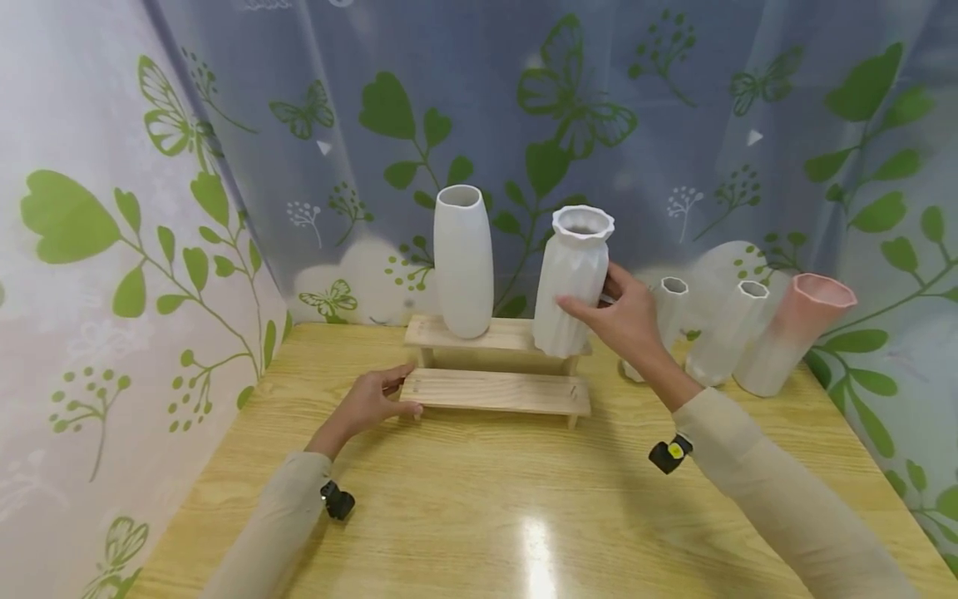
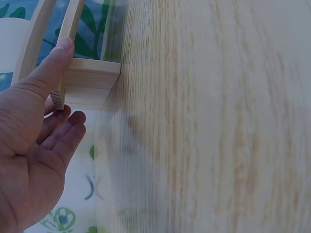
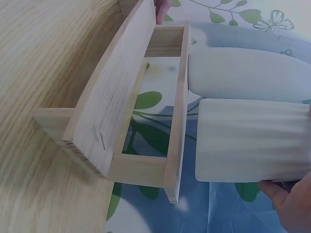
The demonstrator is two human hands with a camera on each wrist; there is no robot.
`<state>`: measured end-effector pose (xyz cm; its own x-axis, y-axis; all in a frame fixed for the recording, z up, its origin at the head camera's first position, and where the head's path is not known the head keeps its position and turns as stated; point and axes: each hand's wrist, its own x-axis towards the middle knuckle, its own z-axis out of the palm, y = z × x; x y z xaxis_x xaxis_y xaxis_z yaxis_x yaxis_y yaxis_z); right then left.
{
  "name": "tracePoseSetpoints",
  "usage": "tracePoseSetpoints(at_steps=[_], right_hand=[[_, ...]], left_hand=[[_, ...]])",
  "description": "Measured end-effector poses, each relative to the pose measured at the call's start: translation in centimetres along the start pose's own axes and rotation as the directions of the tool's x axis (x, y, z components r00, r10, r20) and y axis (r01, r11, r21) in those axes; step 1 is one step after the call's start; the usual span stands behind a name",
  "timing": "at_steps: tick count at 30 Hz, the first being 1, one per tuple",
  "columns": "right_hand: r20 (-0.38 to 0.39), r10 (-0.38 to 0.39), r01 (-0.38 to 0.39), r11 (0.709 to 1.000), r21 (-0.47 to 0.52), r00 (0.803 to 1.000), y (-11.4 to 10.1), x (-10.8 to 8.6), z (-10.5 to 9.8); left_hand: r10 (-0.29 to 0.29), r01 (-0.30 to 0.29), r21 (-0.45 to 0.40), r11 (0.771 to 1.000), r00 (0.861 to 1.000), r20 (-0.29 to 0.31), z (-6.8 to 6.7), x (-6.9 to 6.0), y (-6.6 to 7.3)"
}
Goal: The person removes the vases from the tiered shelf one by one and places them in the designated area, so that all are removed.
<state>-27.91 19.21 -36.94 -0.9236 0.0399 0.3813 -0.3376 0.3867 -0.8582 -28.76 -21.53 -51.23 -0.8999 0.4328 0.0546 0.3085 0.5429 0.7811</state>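
A two-step wooden stand (image 1: 494, 391) is on the table. My left hand (image 1: 372, 402) holds the left end of its lower board, thumb on top and fingers beneath, as the left wrist view shows. With my right hand (image 1: 627, 314) I grip a white fluted vase (image 1: 560, 287) with a wavy rim from its right side, slightly tilted, over the right end of the upper board. A narrow gap parts the base of this vase (image 3: 252, 141) from the board in the right wrist view. A smooth tall white vase (image 1: 464, 266) stands upright on the upper board's left half.
Behind my right hand stand a small white vase (image 1: 674, 308), a white faceted vase (image 1: 729, 333) and a pink-and-white vase (image 1: 793, 333). A printed curtain (image 1: 479, 75) hangs behind the wooden table (image 1: 449, 507) and at both sides.
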Motion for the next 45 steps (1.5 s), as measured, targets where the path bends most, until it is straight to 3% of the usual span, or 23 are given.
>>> tracePoseSetpoints(at_steps=[20, 45], right_hand=[[-0.047, 0.018, -0.02, 0.999, -0.04, 0.999, 0.4, -3.2, -3.8], [-0.141, 0.061, -0.073, 0.994, -0.085, 0.988, 3.5, -7.0, -8.6]], left_hand=[[-0.016, 0.016, -0.01, 1.0, 1.0, 0.006, -0.1, 0.1, -0.1], [-0.006, 0.006, -0.022, 1.0, 1.0, 0.014, 0.0, 0.0, -0.3]])
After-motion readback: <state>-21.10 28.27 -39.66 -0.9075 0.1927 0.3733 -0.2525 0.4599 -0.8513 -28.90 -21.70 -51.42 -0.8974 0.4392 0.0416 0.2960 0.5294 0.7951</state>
